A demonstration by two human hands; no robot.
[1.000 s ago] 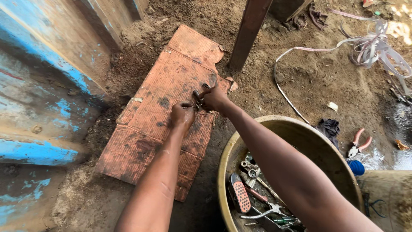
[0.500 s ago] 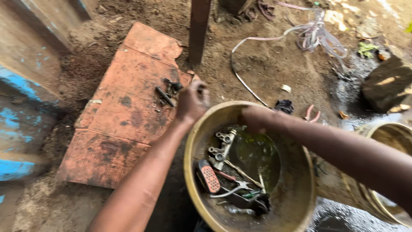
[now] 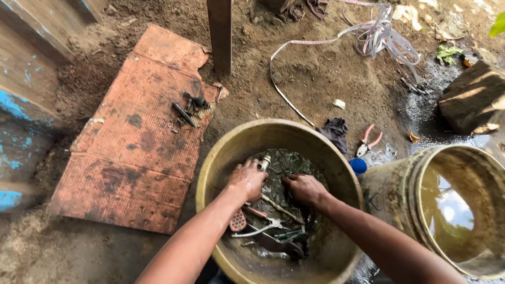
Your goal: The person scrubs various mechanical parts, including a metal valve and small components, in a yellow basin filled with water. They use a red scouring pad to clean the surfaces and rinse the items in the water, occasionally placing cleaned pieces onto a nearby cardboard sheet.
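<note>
Wall: weathered boards with blue paint patches, far left.
Cardboard: one reddish, stained sheet flat on the dirt, left of the basin.
Parts laid out: a small cluster of dark metal parts on the cardboard's right edge; about three pieces, exact count unclear. Judged as the done share: already out of the basin.
Post: one upright post just behind the cardboard.
Basin: one round yellowish basin, holding dark, oily liquid and tools.
Left hand: left hand inside the basin, grip closed round a small grey metal part that pokes out above the knuckles.
Tools in basin: a red-handled tool, a pair of metal pliers, a thin rod; more lie under the liquid, not countable. Judged as the remaining share: most of the lot still sits in the basin.
Right hand: right hand in the basin, fingers curled down into the liquid; what it holds, if anything, I cannot tell.
Rag: one dark rag just behind the rim.
Pliers on ground: one pink-handled pair, right of the rag.
Cap: one blue cap between basin and bucket.
Bucket: one dirty bucket with murky water, far right.
Strap: one tangled white strap, well behind.
</note>
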